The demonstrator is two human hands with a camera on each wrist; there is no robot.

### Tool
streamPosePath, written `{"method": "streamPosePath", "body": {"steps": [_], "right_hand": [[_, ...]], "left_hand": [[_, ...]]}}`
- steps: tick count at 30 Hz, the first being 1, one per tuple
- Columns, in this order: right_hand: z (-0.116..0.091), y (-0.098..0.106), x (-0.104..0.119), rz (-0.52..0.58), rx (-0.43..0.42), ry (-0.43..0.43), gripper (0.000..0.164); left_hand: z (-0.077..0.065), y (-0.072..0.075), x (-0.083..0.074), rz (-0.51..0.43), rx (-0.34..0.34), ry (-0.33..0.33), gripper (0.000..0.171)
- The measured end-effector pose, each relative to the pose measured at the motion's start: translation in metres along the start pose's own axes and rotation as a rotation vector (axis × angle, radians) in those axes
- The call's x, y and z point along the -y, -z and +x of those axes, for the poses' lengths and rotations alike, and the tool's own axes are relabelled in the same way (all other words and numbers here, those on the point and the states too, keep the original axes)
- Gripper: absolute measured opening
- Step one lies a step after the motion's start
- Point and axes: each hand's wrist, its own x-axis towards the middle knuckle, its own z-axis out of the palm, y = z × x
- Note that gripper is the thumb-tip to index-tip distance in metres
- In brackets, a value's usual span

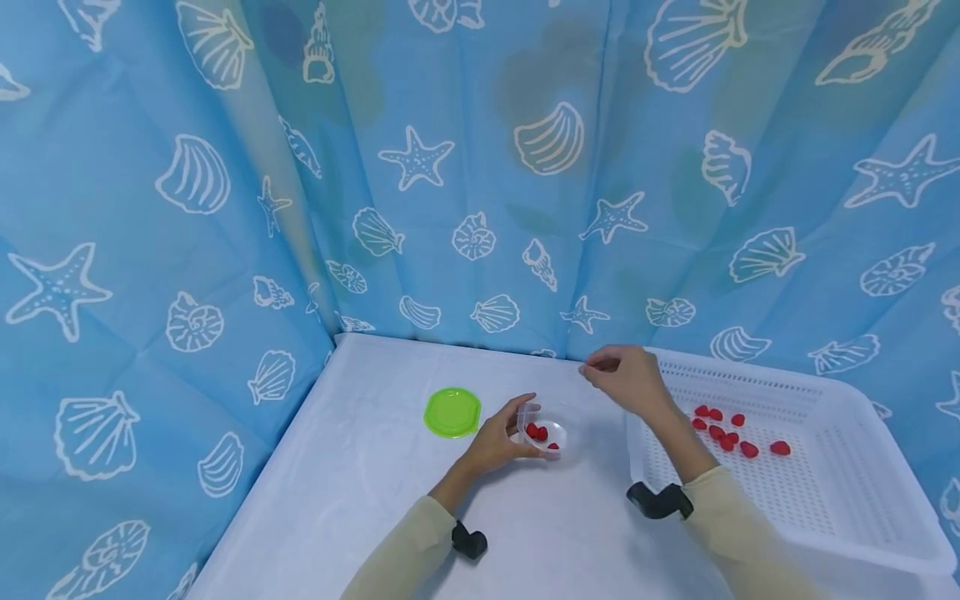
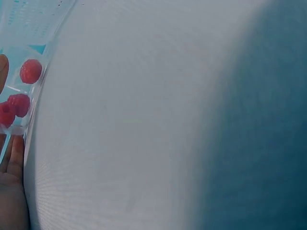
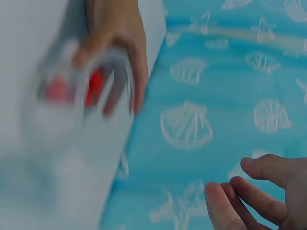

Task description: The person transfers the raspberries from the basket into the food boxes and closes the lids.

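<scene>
My left hand (image 1: 491, 443) holds a clear round plastic bowl (image 1: 572, 432) on the white table, thumb and fingers spread around its side. Inside it lie three red raspberries (image 1: 542, 434), also visible as raspberries (image 2: 31, 71) at the left edge of the left wrist view. My right hand (image 1: 632, 382) is raised between the bowl and a white basket (image 1: 847, 417). Seen in the right wrist view, the right hand (image 3: 271, 208) has loosely bent fingers, thumb apart from them, and nothing between. Several raspberries (image 1: 717, 432) lie on the basket's perforated floor.
A bright green round lid (image 1: 452, 412) lies on the white tablecloth (image 1: 360, 433), left of the bowl. Behind and to the left, a blue shell-print curtain (image 1: 442, 192) borders the table. The basket's raised rim stands under my right forearm.
</scene>
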Motion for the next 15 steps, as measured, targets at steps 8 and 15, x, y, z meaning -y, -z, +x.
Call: {"method": "streamPosePath", "body": {"steps": [8,15], "right_hand": [[0.009,0.075,-0.048,-0.168,-0.012,-0.084,0.034],[0.006,0.114,-0.126,-0.244,0.126,-0.309,0.050]], "left_hand": [[-0.001,0.001,0.000,-0.008,-0.003,0.017,0.092],[-0.004,-0.003,0.002,-0.004,-0.009,0.064,0.089]]}}
